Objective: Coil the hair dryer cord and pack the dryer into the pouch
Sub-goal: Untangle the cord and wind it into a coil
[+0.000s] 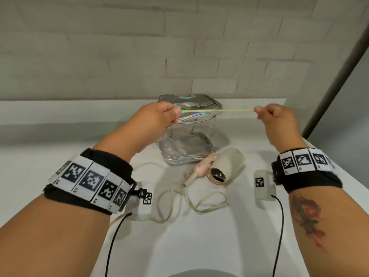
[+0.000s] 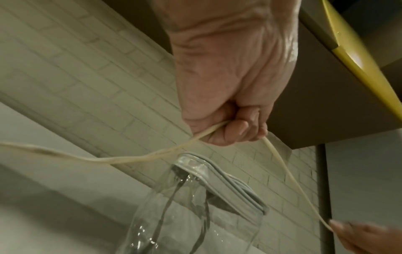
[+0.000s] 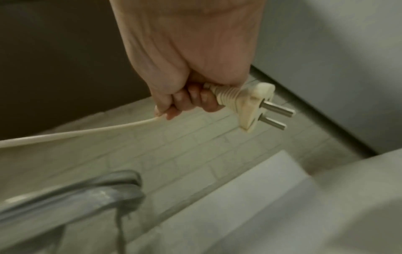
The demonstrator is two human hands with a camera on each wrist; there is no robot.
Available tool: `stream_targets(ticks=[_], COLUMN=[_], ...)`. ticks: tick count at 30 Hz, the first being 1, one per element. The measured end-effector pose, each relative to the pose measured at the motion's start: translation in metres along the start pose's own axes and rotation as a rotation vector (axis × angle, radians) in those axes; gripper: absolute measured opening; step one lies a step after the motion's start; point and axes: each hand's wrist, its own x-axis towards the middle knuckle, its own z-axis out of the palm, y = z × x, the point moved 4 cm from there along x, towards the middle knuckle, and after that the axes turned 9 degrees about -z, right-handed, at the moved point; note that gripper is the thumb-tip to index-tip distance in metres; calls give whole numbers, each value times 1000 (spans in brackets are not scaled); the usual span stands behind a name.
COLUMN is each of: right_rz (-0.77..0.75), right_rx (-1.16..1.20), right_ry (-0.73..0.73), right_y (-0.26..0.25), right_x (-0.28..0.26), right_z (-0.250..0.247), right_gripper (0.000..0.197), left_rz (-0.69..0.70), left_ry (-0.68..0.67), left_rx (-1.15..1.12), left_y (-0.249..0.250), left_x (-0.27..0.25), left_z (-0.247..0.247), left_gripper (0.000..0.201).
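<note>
Head view: both fists clench the cord [image 1: 229,110], taut left-right between left hand [image 1: 159,117] and right hand [image 1: 276,116]; dryer [image 1: 232,159] lies nearer.

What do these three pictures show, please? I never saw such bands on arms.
There is no machine: a person works with two bare hands. The wide picture comes from a camera on the head; the other two come from cameras on the wrists, beside the black wristbands with square markers. On the white counter lies a cream plastic hair dryer; behind it stands a clear plastic pouch with grey trim. The left hand and the right hand hold the thin cream cord stretched between them; the rest lies in loose loops. The right grip also holds the cream two-pin plug.
</note>
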Motion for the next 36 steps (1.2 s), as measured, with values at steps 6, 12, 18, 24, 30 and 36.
stream_targets(ticks=[6,12,18,24,30,36], right_rz=[103,-146,-461,-344,-165,-144], right_rx=[-136,19,-4,-22,-129,-162], right_ry=[-477,-493,-464,-234,-112,-72], right_y=[16,-54,-143,-126,-75,-69], right_x=[-26,-25,-21,-9,1,-11], right_z=[25,30,44,42,32,45], right_gripper=[36,33,30,38,43,46], left_rz=[-1,47,87,54,41,44], left_ry=[8,-25,8,-23,-28,23], left_rx=[79,157,69,-79,-27,259], left_y=[10,25,32,16,9,19], left_x=[-2,1,2,-4,-7,-6], left_z=[13,28,34,16,10,29], left_gripper=[31,31,32,32,30,33])
